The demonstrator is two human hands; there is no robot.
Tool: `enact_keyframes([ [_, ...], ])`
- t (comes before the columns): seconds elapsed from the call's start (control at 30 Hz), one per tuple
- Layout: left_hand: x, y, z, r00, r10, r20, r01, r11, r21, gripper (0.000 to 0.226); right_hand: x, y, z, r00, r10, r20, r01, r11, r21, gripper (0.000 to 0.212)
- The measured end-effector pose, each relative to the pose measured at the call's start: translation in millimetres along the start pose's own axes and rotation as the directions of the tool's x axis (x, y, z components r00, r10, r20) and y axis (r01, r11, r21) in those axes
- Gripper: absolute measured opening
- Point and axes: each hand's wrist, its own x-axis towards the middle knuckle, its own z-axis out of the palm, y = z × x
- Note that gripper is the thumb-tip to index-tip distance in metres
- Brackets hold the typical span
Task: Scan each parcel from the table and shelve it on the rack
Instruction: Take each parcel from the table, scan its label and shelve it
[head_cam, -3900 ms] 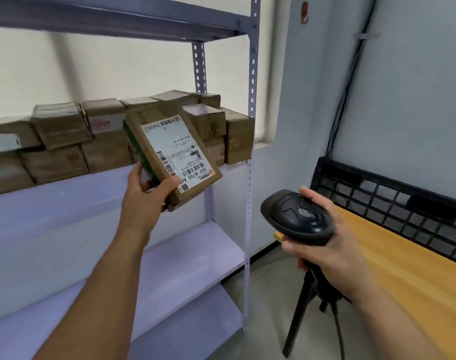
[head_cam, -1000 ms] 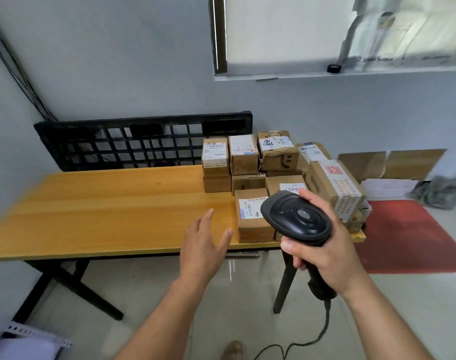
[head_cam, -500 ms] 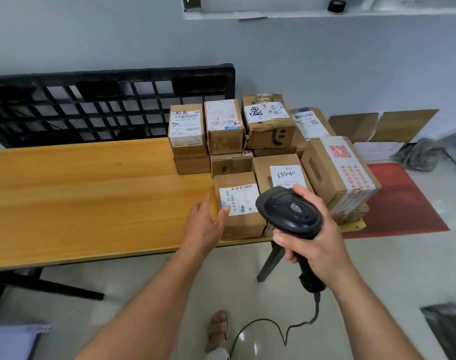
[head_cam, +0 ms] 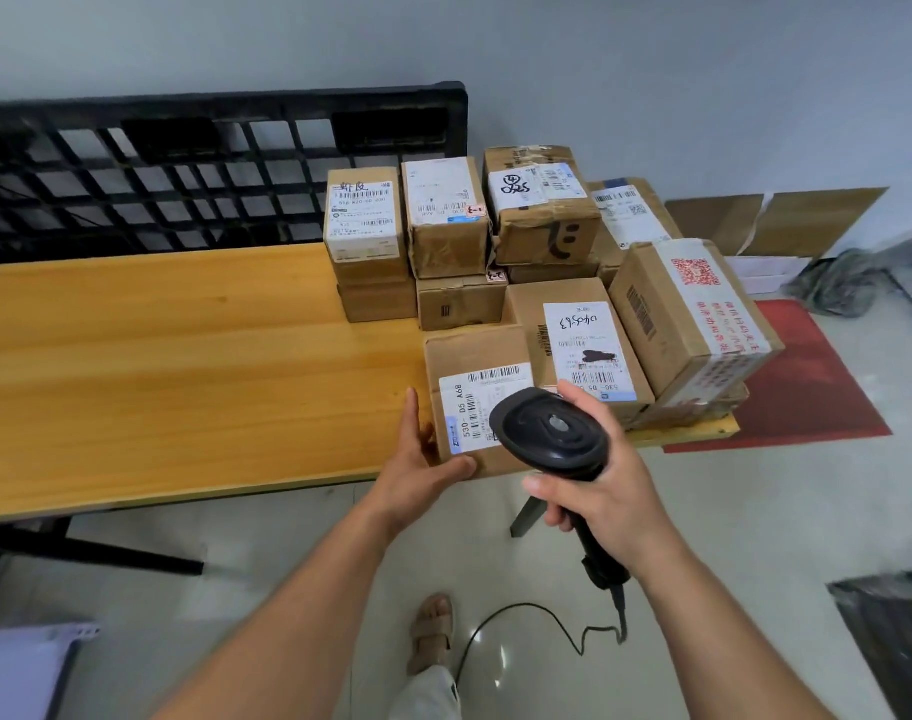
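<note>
The left hand [head_cam: 417, 459] clasps the parcel [head_cam: 477, 356] before it; the right hand [head_cam: 599, 501] grips the scanner [head_cam: 550, 433]. Best tilt the label [head_cam: 474, 413] rightward, under the scanner.

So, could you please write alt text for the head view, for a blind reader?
A person's left hand holds a corner of a labelled cardboard parcel at the front edge of the wooden table, while the right hand holds a black corded scanner close by. More parcels are stacked behind.

Left hand [head_cam: 415, 467] grips front parcel [head_cam: 474, 387], right hand [head_cam: 602, 498] holds scanner [head_cam: 550, 433]
</note>
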Motion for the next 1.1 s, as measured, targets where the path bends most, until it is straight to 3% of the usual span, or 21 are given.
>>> enact_keyframes([
  [0.33, -15, -2, -7, 0.997, 0.069, -0.039, -0.072, 0.994, -0.082, 0.116, -4, -8, 1, 0.999, -0.006, 0.041, 0.007, 1.0, -0.022, 0.091],
  [0.67, -58, 20, -28, 0.952, 0.222, -0.209, -0.228, 0.974, -0.006, 0.123, -55, -59, 8, 0.972, -0.214, 0.102, 0.195, 0.967, 0.164, 0.087],
  [1.1, -136, 14, -40, 0.881, 0.342, -0.328, -0.333, 0.939, 0.086, 0.129, -119, -68, 17, 0.938, -0.306, 0.16, 0.276, 0.943, 0.185, 0.085],
])
